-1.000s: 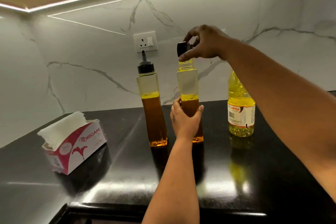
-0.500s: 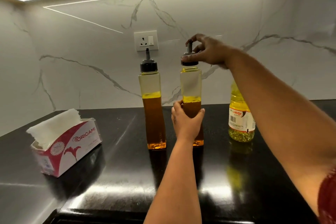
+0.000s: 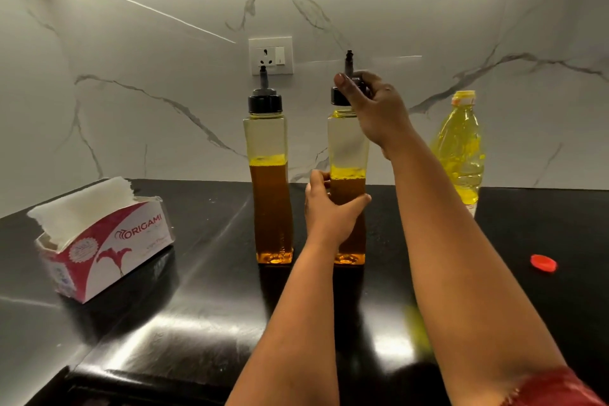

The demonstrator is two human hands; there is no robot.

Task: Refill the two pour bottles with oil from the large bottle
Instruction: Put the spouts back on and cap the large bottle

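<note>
On the black countertop (image 3: 197, 323), near left: Origami tissue box (image 3: 108, 241); right: red cap (image 3: 543, 263). Left hand (image 3: 329, 211) grips right pour bottle (image 3: 348, 148) mid-body; left pour bottle (image 3: 268, 175) beside it. Right hand (image 3: 372, 105) pinches black spout cap (image 3: 342, 94). Large oil bottle (image 3: 461, 148) uncapped, behind right forearm.

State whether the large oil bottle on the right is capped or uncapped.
Uncapped. The large bottle shows an open yellow neck, and a red cap lies on the counter.
</note>
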